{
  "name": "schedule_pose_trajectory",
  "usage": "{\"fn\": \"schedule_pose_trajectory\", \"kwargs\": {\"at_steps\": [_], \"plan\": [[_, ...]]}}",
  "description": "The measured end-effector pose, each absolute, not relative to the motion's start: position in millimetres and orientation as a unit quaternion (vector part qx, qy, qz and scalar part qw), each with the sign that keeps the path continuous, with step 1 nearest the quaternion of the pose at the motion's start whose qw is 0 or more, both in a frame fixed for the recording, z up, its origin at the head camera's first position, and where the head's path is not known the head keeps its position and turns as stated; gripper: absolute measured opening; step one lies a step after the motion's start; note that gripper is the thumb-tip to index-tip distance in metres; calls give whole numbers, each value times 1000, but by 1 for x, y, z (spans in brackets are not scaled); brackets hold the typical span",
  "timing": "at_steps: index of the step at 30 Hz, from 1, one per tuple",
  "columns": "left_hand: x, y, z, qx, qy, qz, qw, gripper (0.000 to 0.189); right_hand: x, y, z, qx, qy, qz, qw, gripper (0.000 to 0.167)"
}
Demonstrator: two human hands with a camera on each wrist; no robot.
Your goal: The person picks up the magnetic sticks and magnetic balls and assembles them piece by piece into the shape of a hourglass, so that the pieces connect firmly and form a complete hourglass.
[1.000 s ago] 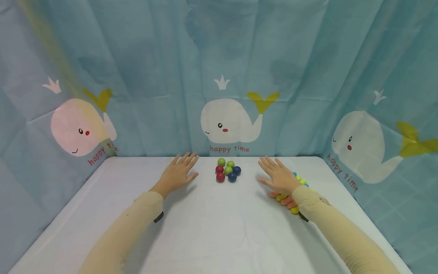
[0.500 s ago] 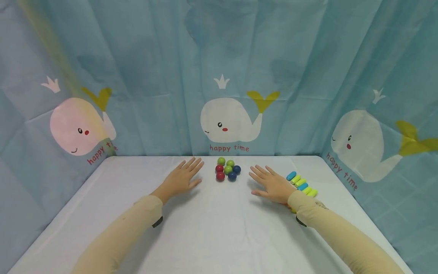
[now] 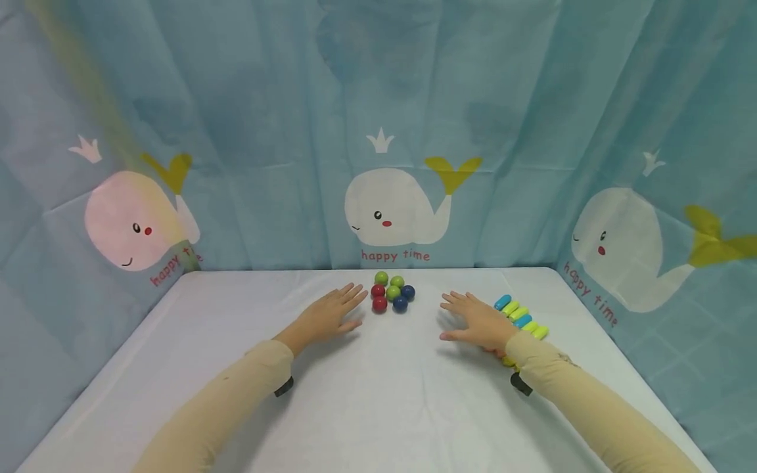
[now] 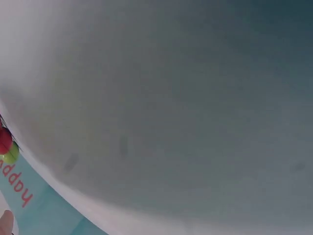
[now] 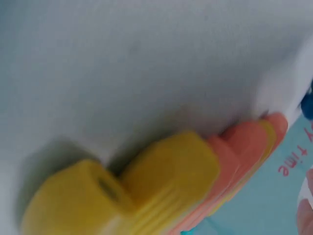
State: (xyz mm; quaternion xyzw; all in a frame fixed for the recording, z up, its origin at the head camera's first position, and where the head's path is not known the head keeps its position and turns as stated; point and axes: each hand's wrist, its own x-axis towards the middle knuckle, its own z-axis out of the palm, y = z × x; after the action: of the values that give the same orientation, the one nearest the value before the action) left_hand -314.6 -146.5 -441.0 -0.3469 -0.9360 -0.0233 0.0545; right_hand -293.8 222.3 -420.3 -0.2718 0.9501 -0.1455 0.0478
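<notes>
In the head view, three green balls (image 3: 393, 293), two red balls (image 3: 380, 304) and two blue balls (image 3: 400, 303) sit clustered on the white table (image 3: 367, 394). My left hand (image 3: 324, 320) reaches in from the left, fingers extended and holding nothing, fingertips just short of the red balls. My right hand (image 3: 478, 322) is spread with nothing in it, to the right of the balls. Its wrist partly hides a row of short orange and yellow pieces; the right wrist view shows the yellow pieces (image 5: 171, 166) and orange pieces (image 5: 247, 139) close up.
A slanting row of short capsule-shaped pieces, blue and lime-yellow (image 3: 522, 320), lies just beyond the right wrist. A blue curtain (image 3: 272, 197) printed with whales stands along the table's back edge and both sides.
My left hand has shifted right, closer to the balls. My right hand has drawn back towards me and slightly left, uncovering the blue and lime-yellow pieces. The balls stay in place.
</notes>
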Motion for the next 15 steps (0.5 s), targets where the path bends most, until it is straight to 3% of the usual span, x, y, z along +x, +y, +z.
{"fn": "schedule_pose_trajectory", "kwargs": {"at_steps": [6,15], "plan": [[-316,-137,-436,-297,-949,-101,40,67,-293,238,-416,-170,935,-296,92,81],[-325,-118,-438,-184,-933,-309,13,55,-296,265,-415,-67,919,-368,124,77]]}}
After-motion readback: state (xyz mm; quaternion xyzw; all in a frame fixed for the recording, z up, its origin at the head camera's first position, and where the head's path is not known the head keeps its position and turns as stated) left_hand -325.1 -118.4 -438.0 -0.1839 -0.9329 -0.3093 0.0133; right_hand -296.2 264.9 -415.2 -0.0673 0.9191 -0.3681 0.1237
